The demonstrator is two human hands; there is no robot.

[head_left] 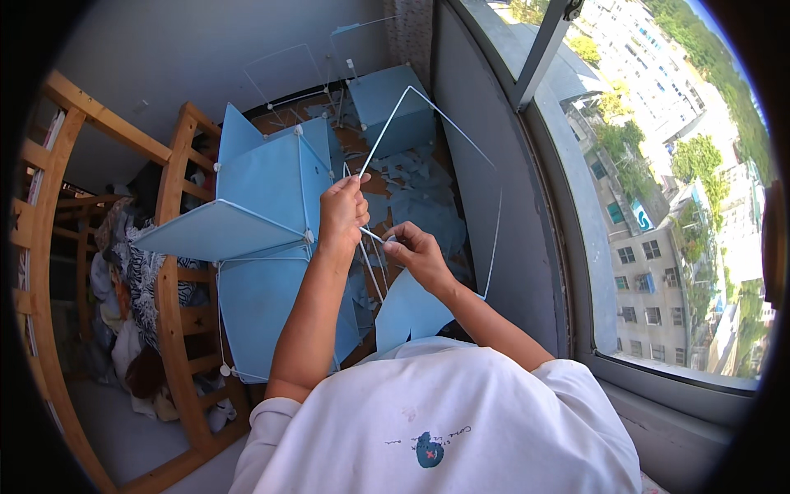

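In front of my chest I hold a thin white wire frame (385, 132), a bent rectangle whose far side stands up toward the window wall. My left hand (341, 214) is closed in a fist around its bars. Lower and to the right, my right hand (420, 253) pinches the near bar between thumb and fingers; a small pale bit shows at the fingertips, too small to name. Below the right hand hangs a light blue sheet (409, 311) with a torn notch, partly hidden by my arm and shirt. How it joins the frame cannot be made out.
Left of my arms stands a blue panel cube shelf (263, 174) with white connectors. Another blue cube (397, 107) sits at the back. Torn blue scraps (424, 210) litter the floor. A wooden frame (170, 239) with clothes stands at left, a window (658, 247) at right.
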